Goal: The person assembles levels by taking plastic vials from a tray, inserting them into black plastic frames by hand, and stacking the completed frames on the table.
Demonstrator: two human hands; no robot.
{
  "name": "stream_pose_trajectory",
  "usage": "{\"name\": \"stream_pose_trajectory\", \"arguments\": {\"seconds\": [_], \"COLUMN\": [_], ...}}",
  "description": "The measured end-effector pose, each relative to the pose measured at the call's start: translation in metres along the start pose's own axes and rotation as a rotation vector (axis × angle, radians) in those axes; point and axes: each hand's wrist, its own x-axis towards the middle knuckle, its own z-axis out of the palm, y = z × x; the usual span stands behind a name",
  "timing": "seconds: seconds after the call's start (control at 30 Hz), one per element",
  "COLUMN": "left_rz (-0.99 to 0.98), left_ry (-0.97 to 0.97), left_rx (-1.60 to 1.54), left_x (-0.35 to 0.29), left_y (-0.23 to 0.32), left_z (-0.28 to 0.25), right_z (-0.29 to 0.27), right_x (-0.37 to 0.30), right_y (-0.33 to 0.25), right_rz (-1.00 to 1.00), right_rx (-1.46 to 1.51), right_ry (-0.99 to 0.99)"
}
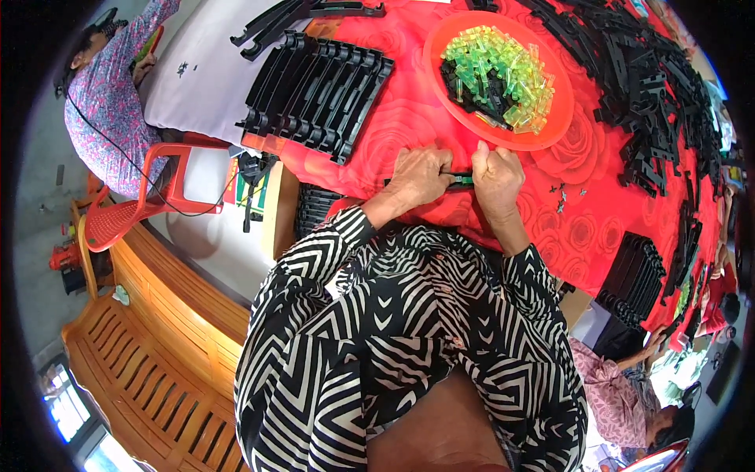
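Observation:
Close to the near edge of the red rose-patterned tablecloth, my two hands grip one slim black plastic part, which shows a bit of green in its middle. My left hand is closed round its left end, fingers curled. At the other end my right hand is a fist with the thumb up; most of the part is hidden by the fingers. Just beyond stands an orange-red bowl, holding many clear yellow-green tubes and some small black pieces.
Long black parts lie in a row at left. A large black heap covers the far right, with another black stack nearer. Tiny metal pieces lie right of my hand. A red chair, wooden bench and other people flank the table.

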Motion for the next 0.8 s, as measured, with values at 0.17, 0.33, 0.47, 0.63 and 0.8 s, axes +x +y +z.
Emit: {"name": "stream_pose_trajectory", "arguments": {"seconds": [0.17, 0.33, 0.47, 0.63, 0.8], "left_rz": [-0.001, 0.001, 0.014, 0.027, -0.013], "left_ry": [0.011, 0.008, 0.047, 0.045, -0.026], "left_rx": [0.006, 0.02, 0.018, 0.012, 0.029], "left_x": [-0.002, -0.002, -0.003, 0.0, 0.003], "left_y": [-0.002, 0.0, -0.004, -0.005, -0.001], "left_z": [0.002, 0.005, 0.007, 0.01, 0.006], "right_z": [0.003, -0.003, -0.005, -0.009, -0.007], "right_x": [-0.002, -0.002, -0.001, 0.005, 0.003], "right_y": [0.001, -0.004, -0.006, -0.004, -0.003], "right_rz": [-0.031, -0.03, 0.042, 0.118, 0.199], "right_rx": [-0.072, -0.09, -0.023, -0.038, -0.088], "right_ry": [0.005, -0.028, -0.17, -0.392, -0.61]}}
